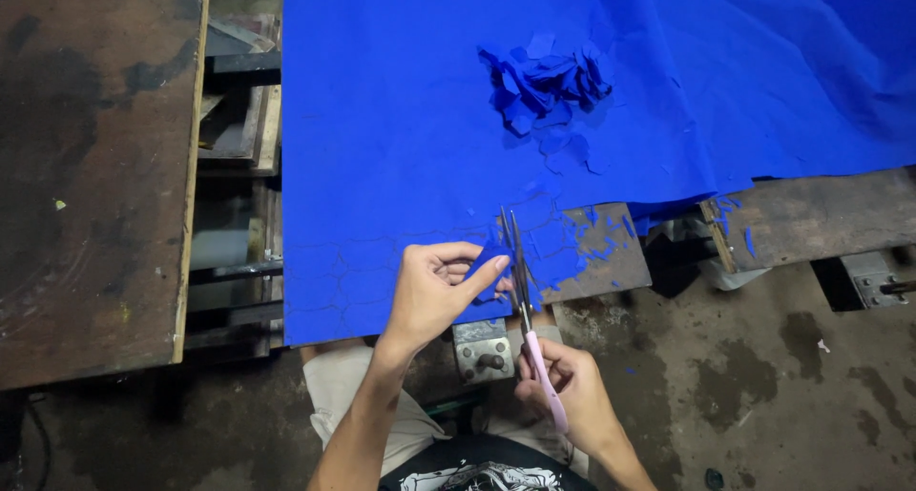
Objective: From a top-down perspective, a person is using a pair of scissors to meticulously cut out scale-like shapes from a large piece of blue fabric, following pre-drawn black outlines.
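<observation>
Scissors [530,310] w/ pink handles in my right hand [563,388], small blue scrap [492,265] pinched in my left hand [441,286].

Right hand's closed round the handles, thin metal blades pointing up & slightly parted, just beside the scrap; left thumb + fingers grip that scrap at the near edge of the big blue sheet [401,109]. Sheet is matte, creased, w/ faint cut outlines near my hands & a ragged, nibbled edge. Pile of cut pieces [546,83], same blue, flat w/ curved edges, sits further up the sheet, well apart from hands. Under the sheet: worn wooden bench [821,214], few blue bits stuck on it. Small grey metal bracket [483,350] between my wrists. Stained dark tabletop [91,167] at left, rough concrete floor [763,376] at right.
</observation>
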